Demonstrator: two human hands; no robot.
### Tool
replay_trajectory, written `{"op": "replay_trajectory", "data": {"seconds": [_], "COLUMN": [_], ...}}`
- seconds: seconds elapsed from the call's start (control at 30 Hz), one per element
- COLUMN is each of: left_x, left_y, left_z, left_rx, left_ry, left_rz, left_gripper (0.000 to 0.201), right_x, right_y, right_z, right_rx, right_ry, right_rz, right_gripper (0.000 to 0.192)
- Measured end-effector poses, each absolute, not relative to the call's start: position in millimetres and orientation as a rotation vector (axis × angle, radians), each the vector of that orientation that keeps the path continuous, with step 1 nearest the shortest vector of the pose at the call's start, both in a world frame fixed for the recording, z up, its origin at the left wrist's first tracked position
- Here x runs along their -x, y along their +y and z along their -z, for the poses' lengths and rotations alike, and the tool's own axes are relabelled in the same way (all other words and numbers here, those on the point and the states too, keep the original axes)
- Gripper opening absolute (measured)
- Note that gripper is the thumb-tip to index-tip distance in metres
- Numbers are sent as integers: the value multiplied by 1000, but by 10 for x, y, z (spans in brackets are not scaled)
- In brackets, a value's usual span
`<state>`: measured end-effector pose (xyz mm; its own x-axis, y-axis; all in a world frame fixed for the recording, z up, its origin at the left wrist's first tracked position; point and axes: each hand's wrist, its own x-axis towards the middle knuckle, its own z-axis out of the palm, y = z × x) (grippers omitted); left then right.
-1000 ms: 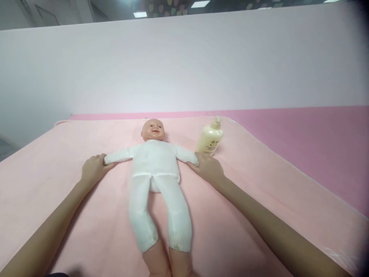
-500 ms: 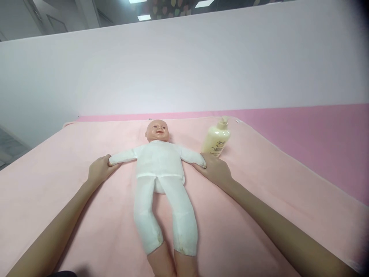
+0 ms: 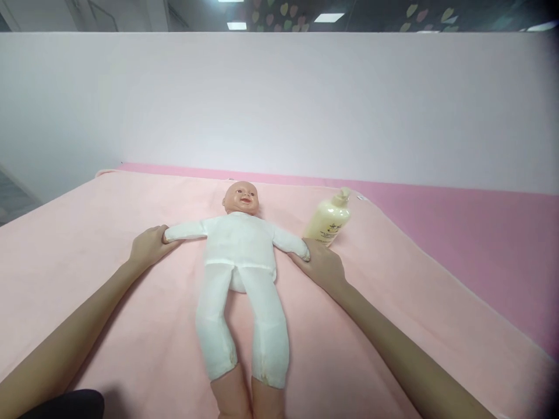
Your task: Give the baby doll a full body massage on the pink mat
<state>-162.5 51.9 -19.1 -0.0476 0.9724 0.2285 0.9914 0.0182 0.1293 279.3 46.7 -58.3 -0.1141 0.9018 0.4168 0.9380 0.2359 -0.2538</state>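
A baby doll [image 3: 240, 241] with a white cloth body lies on its back, head away from me and both arms stretched out sideways. My left hand [image 3: 149, 246] is closed around the end of the doll's arm on the left. Around the end of the other arm, my right hand [image 3: 322, 265] is closed in the same way. The doll's small hands are mostly hidden in my grip. Just beyond my right hand stands a pale yellow pump bottle [image 3: 329, 218], its lower edge partly covered by that hand.
A light pink blanket [image 3: 371, 349] lies under the doll, over a darker pink surface [image 3: 458, 233] that shows at the right and back. Behind rises a white panel [image 3: 279, 105]. A dark rounded object [image 3: 65, 405] shows at the bottom left.
The camera view has tilted and shifted slightly. Both hands keep their hold on the doll's arms, and the doll and bottle stay in place on the blanket.
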Motion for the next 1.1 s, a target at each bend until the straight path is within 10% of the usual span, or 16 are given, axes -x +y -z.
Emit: {"op": "replay_trajectory", "data": {"seconds": [1.1], "left_x": [1651], "left_y": [541], "left_z": [245], "left_rx": [2115], "left_ry": [-2177], "left_rz": [398], "left_gripper": [49], "right_x": [-2775], "right_y": [439], "right_z": [543], "right_rx": [1756], "right_ry": [-2052], "right_rz": [110], "right_gripper": [39]}}
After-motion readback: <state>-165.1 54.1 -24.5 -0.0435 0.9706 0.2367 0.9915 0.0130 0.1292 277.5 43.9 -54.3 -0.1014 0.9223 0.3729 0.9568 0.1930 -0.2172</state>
